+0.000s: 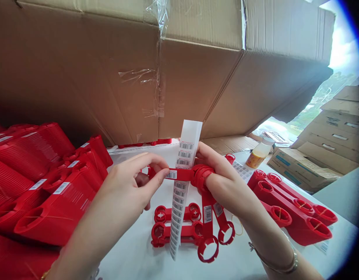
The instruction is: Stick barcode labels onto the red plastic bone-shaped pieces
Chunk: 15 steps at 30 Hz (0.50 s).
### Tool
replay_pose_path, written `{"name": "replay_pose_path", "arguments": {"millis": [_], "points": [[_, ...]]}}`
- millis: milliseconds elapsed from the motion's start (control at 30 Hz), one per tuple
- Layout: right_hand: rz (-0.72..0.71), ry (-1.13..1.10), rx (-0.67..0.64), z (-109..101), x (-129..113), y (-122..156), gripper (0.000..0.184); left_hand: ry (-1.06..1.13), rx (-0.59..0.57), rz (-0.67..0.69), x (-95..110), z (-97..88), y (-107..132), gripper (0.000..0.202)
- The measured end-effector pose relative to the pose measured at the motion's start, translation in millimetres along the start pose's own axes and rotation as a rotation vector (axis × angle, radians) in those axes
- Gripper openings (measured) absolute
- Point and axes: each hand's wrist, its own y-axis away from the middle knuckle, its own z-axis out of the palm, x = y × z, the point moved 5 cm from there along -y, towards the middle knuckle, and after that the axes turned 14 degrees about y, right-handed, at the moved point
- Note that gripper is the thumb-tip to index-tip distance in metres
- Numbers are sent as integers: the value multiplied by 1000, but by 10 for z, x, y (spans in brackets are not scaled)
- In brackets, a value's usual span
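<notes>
A red plastic holder (pixel 179 174) spans the gap between the hands, above the table, with a barcode label (pixel 171 174) on its arm. The left hand (pixel 138 177) pinches arm and label between thumb and forefinger; the right hand (pixel 223 177) curls around the ring end. A label strip (pixel 178 198) runs upright behind it. Loose holders (pixel 176 229) lie below on the white table (pixel 133 256), between red stacks (pixel 51 194) and bundled holders (pixel 293 210), under a cardboard box (pixel 109 77).

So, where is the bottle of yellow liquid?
In the head view, the bottle is beyond the right hand, beside a cardboard box, behind red plastic holders.
</notes>
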Motion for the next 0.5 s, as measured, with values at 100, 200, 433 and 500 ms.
{"name": "replay_pose_path", "arguments": {"millis": [100,200,433,500], "points": [[4,-2,15,-8,8,-1,58,-69,91,23,-38,-44,-37,31],[-5,-47,39,-20,3,-15,63,-249,277,80,-85,-132,-61,64],[33,-118,128,40,-1,-10,57,-388,362,293,-92,107,-10,55],[48,-93,146,65,8,5,56,-384,350,334,-78,175,12,58]]}}
